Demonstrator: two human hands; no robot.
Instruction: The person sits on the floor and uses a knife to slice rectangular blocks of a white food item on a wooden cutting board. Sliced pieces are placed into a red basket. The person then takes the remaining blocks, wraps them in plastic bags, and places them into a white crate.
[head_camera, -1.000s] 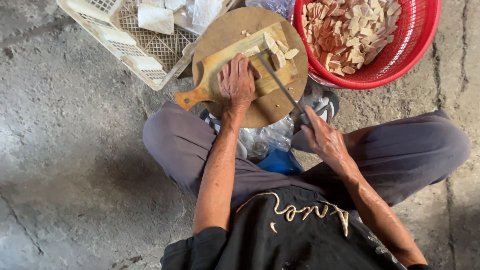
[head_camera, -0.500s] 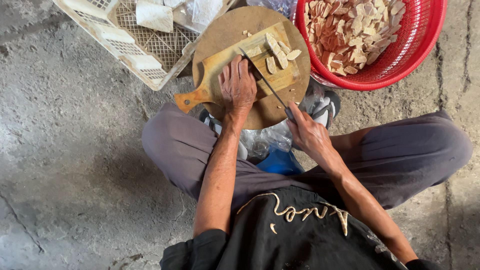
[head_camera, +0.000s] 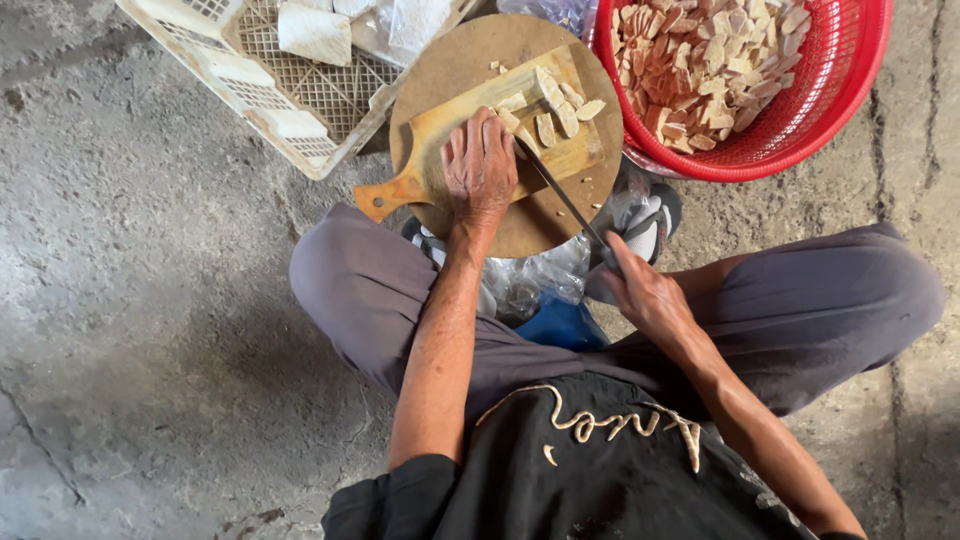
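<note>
Wooden board under flat left hand, right hand gripping knife

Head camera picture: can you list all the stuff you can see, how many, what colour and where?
red basket: one, red mesh, top right, full of pale cut pieces
white crate: one, cream plastic, top left, holding pale blocks
round board: one, brown wood, centre top, under the cutting board
cutting board: one, light wood with handle, lying on the round board
cut slices: several, pale tan, on the cutting board's far end
knife: one, dark blade, slanting across the cutting board
plastic bags: a few, clear and blue, between the knees
floor: grey concrete, all around
left hand: pressing down on the cutting board
right hand: grip closed on the knife handle
</note>
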